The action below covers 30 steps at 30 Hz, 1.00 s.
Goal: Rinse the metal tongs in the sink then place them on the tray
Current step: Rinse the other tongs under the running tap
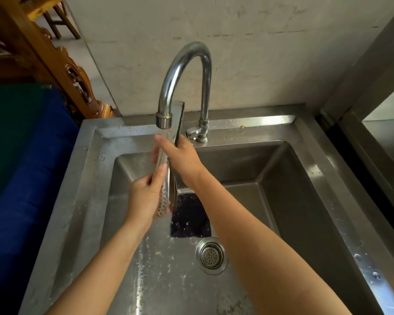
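Single head-worn wide-angle view, looking forward and steeply down from close above the rectangular stainless steel sink, facing the pale stained wall, curved chrome faucet near centre

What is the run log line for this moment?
step: rinsing | tongs: under running faucet, over sink | left hand: holds perforated end | right hand: holds upper part | placing: pending

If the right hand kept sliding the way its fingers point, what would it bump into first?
Probably the running water just below the faucet spout: the right hand, holding the metal tongs, points up-left into it. Beyond lies the sink's back rim, though depth is hard to judge.
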Available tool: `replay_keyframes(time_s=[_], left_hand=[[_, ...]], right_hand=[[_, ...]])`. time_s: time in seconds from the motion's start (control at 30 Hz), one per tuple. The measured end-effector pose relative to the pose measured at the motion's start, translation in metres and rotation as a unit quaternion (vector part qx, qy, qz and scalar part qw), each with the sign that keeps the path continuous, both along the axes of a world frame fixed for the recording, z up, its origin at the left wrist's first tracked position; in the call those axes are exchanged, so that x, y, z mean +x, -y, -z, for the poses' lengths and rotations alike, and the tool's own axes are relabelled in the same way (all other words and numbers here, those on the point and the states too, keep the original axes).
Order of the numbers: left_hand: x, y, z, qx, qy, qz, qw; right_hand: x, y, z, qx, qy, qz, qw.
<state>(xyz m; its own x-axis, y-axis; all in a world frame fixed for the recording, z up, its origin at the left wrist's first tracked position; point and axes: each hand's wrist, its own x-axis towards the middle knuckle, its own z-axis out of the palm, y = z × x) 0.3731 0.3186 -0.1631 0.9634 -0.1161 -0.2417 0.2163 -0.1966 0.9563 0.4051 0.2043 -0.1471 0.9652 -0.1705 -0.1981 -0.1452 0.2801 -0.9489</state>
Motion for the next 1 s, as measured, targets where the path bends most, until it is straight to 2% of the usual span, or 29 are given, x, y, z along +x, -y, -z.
replay_keyframes(time_s=[0.1,0.2,0.3,0.33,0.4,0.47,0.53,0.67,0.83,1.0], left_hand=[[-0.001,-0.003,0.014,0.089,0.038,0.029,0.995],[-0.002,-0.015,0.023,0.145,0.095,0.053,0.983],[0.01,-0.025,0.018,0.195,0.151,0.021,0.969],[0.019,-0.023,0.013,0.16,0.141,0.02,0.977],[0.038,-0.014,-0.003,0.026,0.07,0.077,0.994],[0.052,-0.002,-0.017,-0.079,-0.003,0.174,0.982],[0.06,0.011,-0.025,-0.131,-0.018,0.248,0.96],[0.064,0.029,-0.023,-0.124,0.008,0.305,0.944],[0.052,0.04,-0.02,-0.08,0.059,0.305,0.947],[0.052,0.045,-0.022,-0.086,0.081,0.281,0.952]], right_hand=[[-0.007,-0.011,0.009,0.007,0.027,0.024,0.999],[-0.015,-0.011,0.017,-0.028,0.056,0.027,0.998],[-0.026,-0.003,0.026,-0.065,0.052,0.0,0.996],[-0.03,-0.003,0.03,-0.077,0.055,-0.022,0.995],[-0.038,-0.005,0.037,-0.084,0.063,-0.061,0.993],[-0.043,-0.009,0.041,-0.076,0.067,-0.087,0.991],[-0.047,-0.008,0.044,-0.068,0.064,-0.095,0.991],[-0.049,0.002,0.045,-0.114,0.048,-0.096,0.988],[-0.049,0.009,0.048,-0.161,0.056,-0.115,0.979],[-0.044,0.013,0.051,-0.17,0.06,-0.121,0.976]])
